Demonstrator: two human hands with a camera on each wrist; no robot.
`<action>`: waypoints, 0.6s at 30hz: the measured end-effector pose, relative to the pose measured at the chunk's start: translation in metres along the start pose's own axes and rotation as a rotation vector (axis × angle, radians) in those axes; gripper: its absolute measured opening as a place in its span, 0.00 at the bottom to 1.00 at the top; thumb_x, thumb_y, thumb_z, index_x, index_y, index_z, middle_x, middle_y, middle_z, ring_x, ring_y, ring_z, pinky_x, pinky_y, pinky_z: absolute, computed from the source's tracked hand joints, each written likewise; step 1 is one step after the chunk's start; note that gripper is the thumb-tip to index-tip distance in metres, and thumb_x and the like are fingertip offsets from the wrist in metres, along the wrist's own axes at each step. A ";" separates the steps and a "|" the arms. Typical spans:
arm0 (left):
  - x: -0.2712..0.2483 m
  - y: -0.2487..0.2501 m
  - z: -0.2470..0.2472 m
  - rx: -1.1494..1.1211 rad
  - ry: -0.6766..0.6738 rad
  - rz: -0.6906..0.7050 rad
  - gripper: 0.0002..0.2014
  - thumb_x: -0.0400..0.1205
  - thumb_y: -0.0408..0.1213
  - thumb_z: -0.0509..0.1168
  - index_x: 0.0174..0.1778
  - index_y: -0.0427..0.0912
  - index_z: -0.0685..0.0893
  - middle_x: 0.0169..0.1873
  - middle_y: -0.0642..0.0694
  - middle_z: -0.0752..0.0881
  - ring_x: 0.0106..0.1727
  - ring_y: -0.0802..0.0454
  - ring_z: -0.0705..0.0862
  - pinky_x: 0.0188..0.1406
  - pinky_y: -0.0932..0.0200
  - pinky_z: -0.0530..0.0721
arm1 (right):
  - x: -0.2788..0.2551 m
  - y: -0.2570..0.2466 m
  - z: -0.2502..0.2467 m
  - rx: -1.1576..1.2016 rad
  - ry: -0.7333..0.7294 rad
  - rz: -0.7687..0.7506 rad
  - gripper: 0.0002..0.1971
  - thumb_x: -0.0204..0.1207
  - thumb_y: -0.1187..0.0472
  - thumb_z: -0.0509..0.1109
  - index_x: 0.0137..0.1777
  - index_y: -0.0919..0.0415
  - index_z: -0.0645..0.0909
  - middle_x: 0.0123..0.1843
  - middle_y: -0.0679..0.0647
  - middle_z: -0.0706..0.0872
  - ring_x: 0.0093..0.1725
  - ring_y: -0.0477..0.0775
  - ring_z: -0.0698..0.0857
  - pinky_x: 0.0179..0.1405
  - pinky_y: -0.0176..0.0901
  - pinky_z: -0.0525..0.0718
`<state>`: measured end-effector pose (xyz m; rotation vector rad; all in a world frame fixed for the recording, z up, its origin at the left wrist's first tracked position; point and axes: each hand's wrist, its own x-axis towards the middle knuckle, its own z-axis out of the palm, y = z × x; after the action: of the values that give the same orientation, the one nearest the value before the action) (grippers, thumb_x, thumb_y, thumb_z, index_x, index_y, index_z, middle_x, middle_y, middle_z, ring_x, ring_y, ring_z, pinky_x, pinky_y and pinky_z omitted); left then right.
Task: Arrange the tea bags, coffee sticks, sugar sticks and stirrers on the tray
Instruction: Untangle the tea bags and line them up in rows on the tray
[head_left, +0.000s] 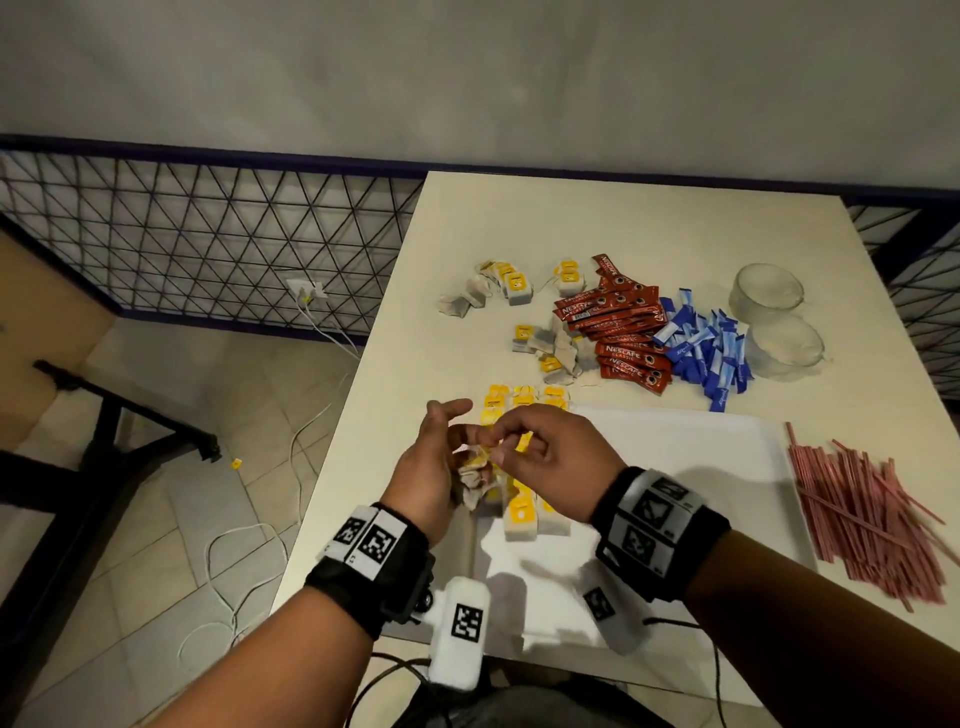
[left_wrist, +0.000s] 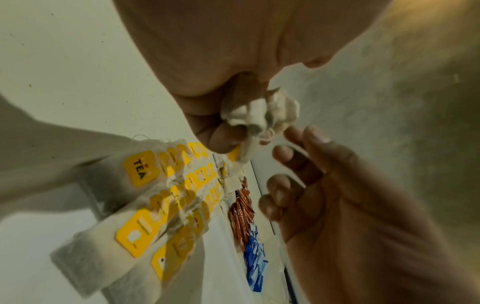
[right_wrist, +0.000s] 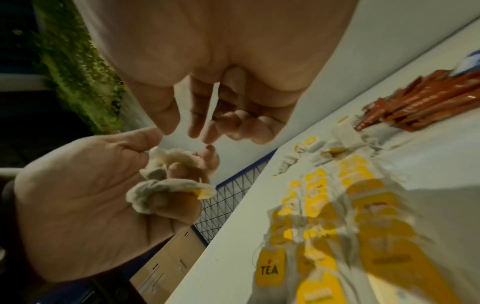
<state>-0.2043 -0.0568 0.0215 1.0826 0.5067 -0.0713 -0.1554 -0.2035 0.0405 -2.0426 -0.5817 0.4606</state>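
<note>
My left hand (head_left: 452, 452) is palm up over the left side of the white tray (head_left: 675, 457) and grips a crumpled bunch of tea bags (head_left: 474, 486). The left wrist view shows that bunch (left_wrist: 259, 115) squeezed in the fingers, and the right wrist view shows it (right_wrist: 166, 185) lying in the palm. My right hand (head_left: 498, 441) hovers just right of it, fingers bent. Its thumb and forefinger tips (right_wrist: 182, 131) are apart with nothing between them. Yellow-tagged tea bags (head_left: 522, 514) lie in rows below both hands on the tray's left side.
Loose tea bags (head_left: 511, 288), red coffee sticks (head_left: 618, 322) and blue sugar sticks (head_left: 706, 351) are heaped on the table behind the tray. Pink stirrers (head_left: 862, 514) lie right of the tray. Two glass cups (head_left: 769, 296) stand at the back right. The table's left edge is close to my left hand.
</note>
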 end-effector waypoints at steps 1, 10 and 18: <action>0.000 0.000 -0.001 0.044 -0.003 0.030 0.24 0.83 0.60 0.46 0.60 0.49 0.77 0.44 0.43 0.85 0.31 0.50 0.84 0.30 0.58 0.80 | 0.002 -0.002 0.001 -0.016 0.020 -0.021 0.03 0.75 0.58 0.74 0.47 0.50 0.84 0.41 0.44 0.81 0.34 0.36 0.77 0.34 0.27 0.70; 0.001 -0.008 0.002 0.391 -0.101 0.242 0.22 0.79 0.58 0.44 0.60 0.55 0.74 0.39 0.55 0.82 0.27 0.58 0.75 0.22 0.63 0.73 | 0.013 -0.010 0.006 -0.084 -0.071 0.197 0.06 0.74 0.57 0.72 0.36 0.49 0.81 0.36 0.44 0.83 0.34 0.38 0.78 0.32 0.27 0.70; 0.004 -0.008 -0.031 0.734 -0.165 0.326 0.16 0.66 0.54 0.72 0.42 0.47 0.86 0.33 0.58 0.84 0.22 0.65 0.72 0.28 0.73 0.68 | 0.015 -0.011 -0.009 -0.065 -0.097 0.106 0.04 0.73 0.60 0.75 0.40 0.49 0.85 0.39 0.44 0.85 0.35 0.37 0.79 0.36 0.29 0.72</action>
<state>-0.2143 -0.0329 0.0021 1.8475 0.1390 -0.0598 -0.1406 -0.1957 0.0534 -2.1290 -0.5543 0.6138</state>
